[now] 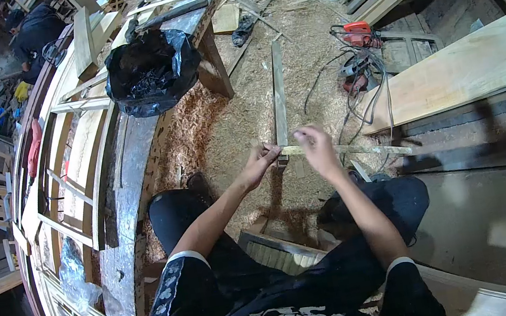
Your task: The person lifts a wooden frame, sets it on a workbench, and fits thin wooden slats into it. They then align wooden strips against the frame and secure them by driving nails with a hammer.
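Observation:
My left hand (262,162) is closed in a pinch on the end of a thin, pale wooden strip (365,149). The strip runs to the right in front of my knees, passing behind my right hand (319,150). That hand has its fingers curled together just above the strip; whatever they may hold is too small to make out. Just beyond both hands, a long narrow board (279,93) stretches away over the shavings-covered floor.
At left stands a workbench (121,227) beside curved wooden frames. A black plastic bag (152,74) sits on its far part. Corded power tools (358,63) lie to the right, near a wide plank (458,66). Another person (38,36) crouches at far left.

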`<act>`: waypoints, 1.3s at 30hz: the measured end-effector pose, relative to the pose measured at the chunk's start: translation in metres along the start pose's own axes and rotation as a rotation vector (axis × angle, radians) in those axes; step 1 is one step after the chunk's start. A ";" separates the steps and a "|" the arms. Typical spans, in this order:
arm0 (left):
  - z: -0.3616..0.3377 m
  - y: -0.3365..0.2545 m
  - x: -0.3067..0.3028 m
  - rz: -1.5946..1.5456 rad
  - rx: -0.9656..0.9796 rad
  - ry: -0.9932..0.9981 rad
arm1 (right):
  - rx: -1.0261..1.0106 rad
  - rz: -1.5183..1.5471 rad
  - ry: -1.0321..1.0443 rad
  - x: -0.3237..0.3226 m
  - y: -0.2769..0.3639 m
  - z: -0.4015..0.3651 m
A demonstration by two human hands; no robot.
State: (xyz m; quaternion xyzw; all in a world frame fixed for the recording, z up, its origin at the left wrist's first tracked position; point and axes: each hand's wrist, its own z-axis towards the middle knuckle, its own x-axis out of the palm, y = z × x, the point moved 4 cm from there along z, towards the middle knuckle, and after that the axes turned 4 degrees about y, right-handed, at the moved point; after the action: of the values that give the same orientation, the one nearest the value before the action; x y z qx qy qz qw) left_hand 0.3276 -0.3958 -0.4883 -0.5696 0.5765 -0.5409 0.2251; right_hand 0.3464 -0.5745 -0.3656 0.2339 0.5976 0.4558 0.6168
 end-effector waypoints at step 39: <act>0.000 -0.002 0.007 -0.308 -0.026 -0.002 | -0.152 -0.106 0.089 0.022 -0.017 0.000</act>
State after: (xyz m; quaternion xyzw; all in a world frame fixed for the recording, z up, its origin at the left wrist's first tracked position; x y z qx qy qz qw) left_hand 0.3264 -0.4020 -0.4842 -0.6545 0.4892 -0.5610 0.1326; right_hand 0.3482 -0.5645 -0.3911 0.1340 0.5996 0.4765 0.6289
